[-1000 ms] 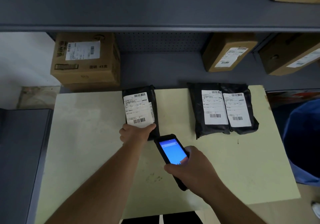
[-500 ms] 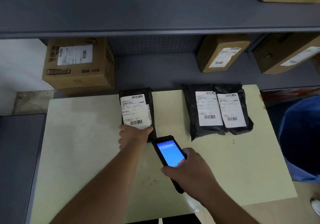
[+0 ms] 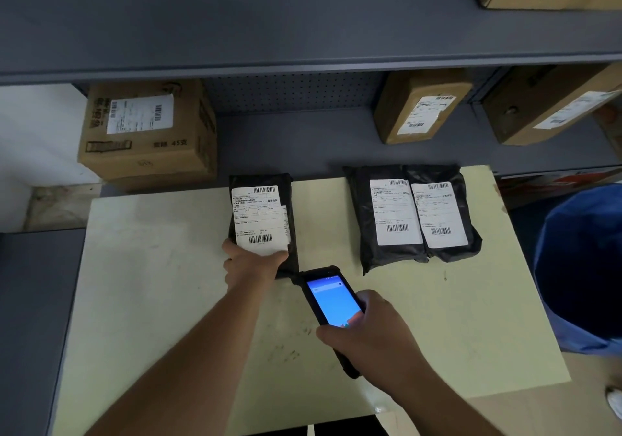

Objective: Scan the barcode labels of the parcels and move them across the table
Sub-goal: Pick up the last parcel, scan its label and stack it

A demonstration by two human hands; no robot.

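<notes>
While the left hand presses on the near edge of a black parcel in the middle of the frame, the right hand holds a handheld scanner just below and to the right of it. The grip of the left hand is closed on the lower end of this parcel, with the thumb over the bottom of its white label. The grip of the right hand is wrapped around the scanner body, and the blue screen faces up.

The parcel lies flat on the pale surface, near its far edge. Two other black parcels lie side by side at the right, touching each other and well apart from the first one.

The step in hand appears to be the scan of the held parcel. To do it well, the top of the scanner should point at the lower barcode, which sits just above the thumb. The thumb should stay off the bars, and the label should be kept flat. I think a steady hand matters more than speed here. Whether the scan has registered, I cannot tell from the screen.
</notes>
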